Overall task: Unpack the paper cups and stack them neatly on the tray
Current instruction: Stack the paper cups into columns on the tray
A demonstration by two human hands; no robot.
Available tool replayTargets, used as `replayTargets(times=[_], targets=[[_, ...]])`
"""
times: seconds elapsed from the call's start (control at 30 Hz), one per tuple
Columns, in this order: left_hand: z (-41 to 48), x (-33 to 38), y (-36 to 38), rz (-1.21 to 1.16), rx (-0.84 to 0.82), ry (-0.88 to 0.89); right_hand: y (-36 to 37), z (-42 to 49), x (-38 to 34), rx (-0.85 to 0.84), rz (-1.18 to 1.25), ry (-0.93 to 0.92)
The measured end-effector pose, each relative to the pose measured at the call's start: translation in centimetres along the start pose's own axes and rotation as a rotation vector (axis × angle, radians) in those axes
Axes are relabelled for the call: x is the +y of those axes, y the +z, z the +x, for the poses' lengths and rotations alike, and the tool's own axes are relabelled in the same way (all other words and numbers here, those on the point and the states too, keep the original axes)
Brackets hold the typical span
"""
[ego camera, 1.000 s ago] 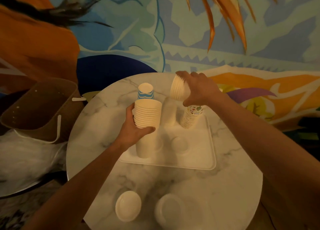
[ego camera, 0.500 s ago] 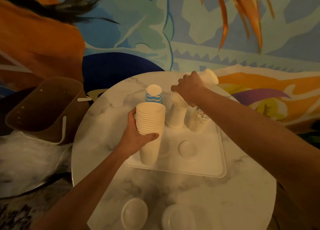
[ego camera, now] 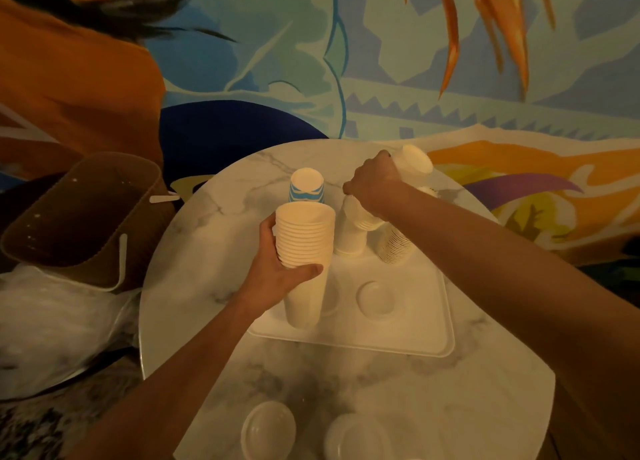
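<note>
The tray (ego camera: 415, 335) lies flat on the round marble table (ego camera: 207, 251).

Left hand (ego camera: 277, 276): fingers and thumb are wrapped round the tall stack (ego camera: 304, 238) just below its rims. This stack is upright, with its base at the tray's front-left corner.

Right hand (ego camera: 375, 189): it is closed round a short stack (ego camera: 414, 161), which is tilted with the base up and to the right. The rims point down at the middle stack (ego camera: 348, 238), which stands at the back of the tray. The hand covers the joint, so the two may be touching.

A printed stack (ego camera: 394, 245) leans just right of the middle stack, under the right forearm. A striped cup (ego camera: 306, 186) stands upside down behind the tall stack. Two lids (ego camera: 268, 428) lie at the table's near edge. A basket (ego camera: 79, 210) sits to the left, off the table.
</note>
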State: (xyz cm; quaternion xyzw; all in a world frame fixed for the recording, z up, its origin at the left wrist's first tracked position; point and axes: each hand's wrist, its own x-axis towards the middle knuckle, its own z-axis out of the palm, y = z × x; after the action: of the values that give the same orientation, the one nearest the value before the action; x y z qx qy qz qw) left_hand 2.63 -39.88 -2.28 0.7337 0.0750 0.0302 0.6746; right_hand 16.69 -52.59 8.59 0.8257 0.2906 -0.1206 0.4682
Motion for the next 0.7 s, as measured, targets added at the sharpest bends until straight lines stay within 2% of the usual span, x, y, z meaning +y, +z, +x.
replayTargets(times=[0.23,0.5,0.7], targets=[[0.1,0.1,0.0,0.007,-0.005,-0.004,0.2,-0.2,0.9,0.071,0.171,-0.081],[0.2,0.6,0.2,0.022,-0.003,-0.012,1.9,0.5,2.5,0.243,0.758,-0.039],[-0.1,1.1,0.8,0.019,-0.012,-0.009,3.7,1.0,1.2,0.257,0.786,0.012]])
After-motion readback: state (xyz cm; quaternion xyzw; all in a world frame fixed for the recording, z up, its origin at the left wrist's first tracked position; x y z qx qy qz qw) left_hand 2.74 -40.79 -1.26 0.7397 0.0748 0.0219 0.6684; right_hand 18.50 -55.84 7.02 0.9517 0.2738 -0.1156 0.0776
